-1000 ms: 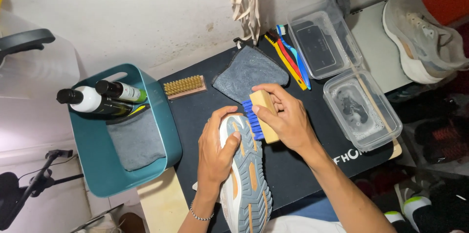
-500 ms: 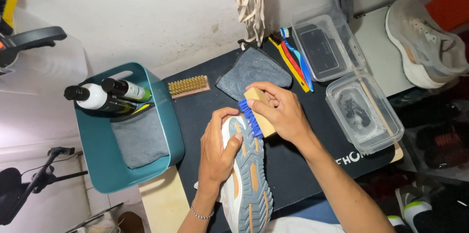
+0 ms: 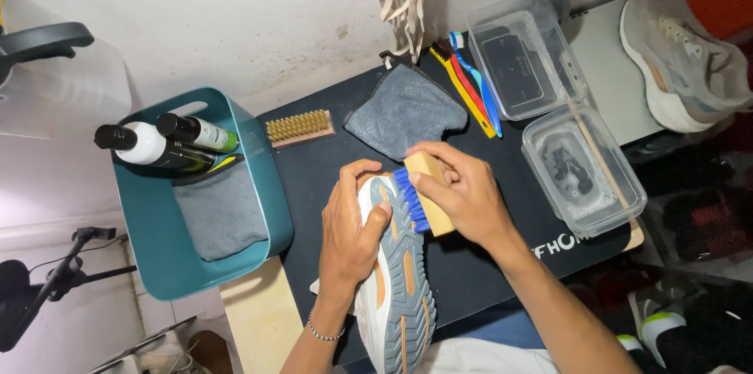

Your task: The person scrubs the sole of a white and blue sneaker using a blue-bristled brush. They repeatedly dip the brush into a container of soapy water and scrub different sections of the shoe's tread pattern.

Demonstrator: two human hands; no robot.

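Near the tabletop's front edge, the left hand [image 3: 351,226] clamped the light, soft-sided sneaker [image 3: 398,280] sole-up by its stiffer toe while the right hand [image 3: 463,192] gripped the wooden brush [image 3: 423,190].

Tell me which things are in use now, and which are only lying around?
In use: shoe, blue brush, left hand, right hand.
Lying around: tan brush, grey cloth, toothbrushes, bottles, water tub.
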